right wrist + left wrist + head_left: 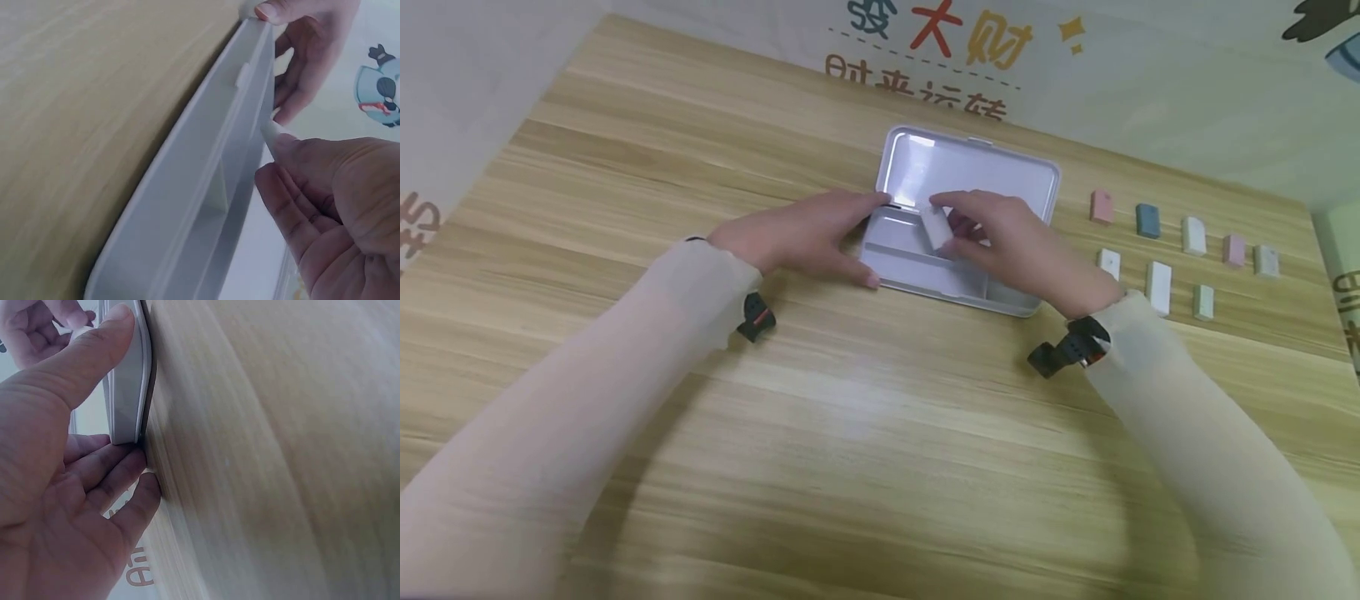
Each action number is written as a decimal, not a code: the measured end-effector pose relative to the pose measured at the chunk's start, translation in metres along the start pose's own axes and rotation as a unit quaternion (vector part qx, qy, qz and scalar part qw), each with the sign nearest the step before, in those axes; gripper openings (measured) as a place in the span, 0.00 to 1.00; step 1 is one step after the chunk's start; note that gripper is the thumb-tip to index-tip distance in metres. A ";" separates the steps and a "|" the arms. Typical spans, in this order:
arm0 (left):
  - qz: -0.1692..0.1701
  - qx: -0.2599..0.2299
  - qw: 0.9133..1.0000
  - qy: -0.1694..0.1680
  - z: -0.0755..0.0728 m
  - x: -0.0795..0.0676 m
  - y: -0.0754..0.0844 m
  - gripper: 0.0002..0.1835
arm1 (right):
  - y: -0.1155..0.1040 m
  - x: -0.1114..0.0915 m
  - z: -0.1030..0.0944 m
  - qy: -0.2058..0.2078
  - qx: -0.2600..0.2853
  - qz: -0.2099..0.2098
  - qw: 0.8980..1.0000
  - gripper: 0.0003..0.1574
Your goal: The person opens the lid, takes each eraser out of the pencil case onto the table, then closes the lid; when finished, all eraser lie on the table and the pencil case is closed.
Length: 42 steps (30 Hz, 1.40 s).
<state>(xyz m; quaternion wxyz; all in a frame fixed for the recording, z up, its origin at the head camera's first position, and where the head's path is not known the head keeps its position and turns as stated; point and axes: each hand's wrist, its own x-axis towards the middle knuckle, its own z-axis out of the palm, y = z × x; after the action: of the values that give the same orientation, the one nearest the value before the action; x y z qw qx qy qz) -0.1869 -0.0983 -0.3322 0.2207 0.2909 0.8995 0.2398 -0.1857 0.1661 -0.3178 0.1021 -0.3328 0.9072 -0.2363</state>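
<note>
A pale grey plastic pencil case (925, 279) lies on the table with its lid (1000, 171) raised toward the back. Divider walls split its tray into compartments. My left hand (805, 237) grips the left end, thumb at the front corner and fingertips at the hinge side. In the left wrist view that thumb (103, 347) presses along the case's wall (128, 394). Between thumb and fingers my right hand (1007, 237) pinches a small white eraser-like block (936, 228), tilted over the back compartment. The right wrist view shows just the block's edge (270, 132), mostly covered by the fingers.
Right of the case, small blocks stand in two rows: a pink one (1102, 207), a blue one (1147, 221), a long white one (1159, 288) and several others. My right forearm reaches close beside them. A printed cloth (1112, 92) hangs behind the wooden table (850, 467).
</note>
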 end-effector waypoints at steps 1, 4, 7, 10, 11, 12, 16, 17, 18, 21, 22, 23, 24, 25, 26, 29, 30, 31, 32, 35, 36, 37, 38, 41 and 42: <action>0.000 -0.001 1.000 0.000 0.000 0.000 0.000 0.53 | 0.001 -0.003 -0.001 0.009 0.005 0.002 1.000 0.31; -0.001 -0.002 1.000 0.000 0.000 -0.001 0.002 0.53 | 0.006 -0.015 -0.007 0.020 0.015 0.023 0.999 0.31; -0.001 -0.002 1.000 0.000 0.000 -0.002 0.002 0.53 | 0.012 -0.030 -0.013 0.018 0.021 0.050 0.998 0.31; -0.003 0.000 1.000 -0.002 -0.001 -0.002 0.002 0.53 | 0.020 -0.047 -0.019 0.020 0.031 0.070 0.997 0.31; -0.003 0.000 1.000 -0.002 -0.001 -0.002 0.002 0.53 | 0.023 -0.052 -0.021 0.023 0.035 0.075 0.996 0.31; -0.005 0.000 1.000 -0.002 -0.001 -0.003 0.002 0.53 | 0.027 -0.058 -0.023 0.027 0.037 0.081 0.996 0.31; -0.013 0.003 1.000 -0.003 -0.001 -0.003 0.000 0.54 | 0.040 -0.080 -0.029 0.043 0.033 0.096 0.994 0.31; -0.012 0.004 1.000 -0.003 -0.001 -0.002 0.000 0.54 | 0.044 -0.086 -0.031 0.047 0.030 0.103 0.993 0.31; -0.013 0.005 1.000 -0.003 -0.001 -0.002 -0.001 0.54 | 0.048 -0.092 -0.032 0.050 0.026 0.112 0.992 0.32; -0.014 0.008 1.000 -0.005 0.000 -0.002 -0.001 0.55 | 0.063 -0.112 -0.035 0.062 0.022 0.132 0.989 0.33; -0.014 0.008 1.000 -0.005 0.000 -0.002 0.000 0.54 | 0.068 -0.118 -0.036 0.069 0.020 0.138 0.988 0.33; -0.014 0.007 1.000 -0.004 0.000 -0.002 0.000 0.54 | 0.073 -0.125 -0.037 0.077 0.016 0.141 0.987 0.34; -0.015 0.008 1.000 -0.005 0.000 -0.002 0.000 0.54 | 0.078 -0.132 -0.038 0.084 0.011 0.139 0.987 0.34; -0.014 0.008 1.000 -0.005 0.000 -0.002 0.001 0.54 | 0.084 -0.138 -0.038 0.093 0.010 0.134 0.987 0.33; -0.014 0.007 1.000 -0.005 0.000 -0.002 0.001 0.54 | 0.089 -0.145 -0.039 0.102 0.008 0.127 0.987 0.33; -0.013 0.008 1.000 -0.005 0.000 -0.002 0.001 0.54 | 0.102 -0.165 -0.043 0.120 0.004 0.134 0.984 0.32; -0.013 0.008 1.000 -0.004 0.000 -0.002 0.001 0.54 | 0.106 -0.171 -0.044 0.123 0.007 0.140 0.982 0.31; -0.013 0.008 1.000 -0.004 0.000 -0.002 0.001 0.53 | 0.109 -0.177 -0.045 0.125 0.010 0.150 0.981 0.32; -0.012 0.008 1.000 -0.004 0.001 -0.002 0.001 0.54 | 0.112 -0.182 -0.047 0.127 0.008 0.162 0.979 0.32; -0.010 0.007 1.000 -0.003 0.001 -0.002 0.000 0.54 | 0.120 -0.197 -0.052 0.128 -0.006 0.201 0.971 0.32; -0.010 0.006 1.000 -0.002 0.002 -0.002 0.000 0.53 | 0.123 -0.202 -0.053 0.131 -0.016 0.207 0.969 0.32; -0.009 0.005 1.000 -0.002 0.002 -0.001 0.000 0.53 | 0.125 -0.207 -0.055 0.133 -0.025 0.214 0.967 0.32; -0.010 0.004 1.000 -0.002 0.002 -0.001 0.000 0.53 | 0.128 -0.211 -0.056 0.136 -0.035 0.220 0.965 0.32; -0.012 0.003 1.000 -0.002 0.002 -0.002 -0.001 0.53 | 0.137 -0.222 -0.057 0.156 -0.047 0.224 0.961 0.30; -0.012 0.002 1.000 -0.002 0.002 -0.002 -0.001 0.53 | 0.140 -0.226 -0.057 0.166 -0.044 0.222 0.960 0.30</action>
<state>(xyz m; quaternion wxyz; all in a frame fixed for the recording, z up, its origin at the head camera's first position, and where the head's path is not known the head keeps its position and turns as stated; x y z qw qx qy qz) -0.1849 -0.0996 -0.3333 0.2242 0.2813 0.9030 0.2349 -0.1119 0.4275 -0.3321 -0.0148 -0.0838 0.9720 -0.2192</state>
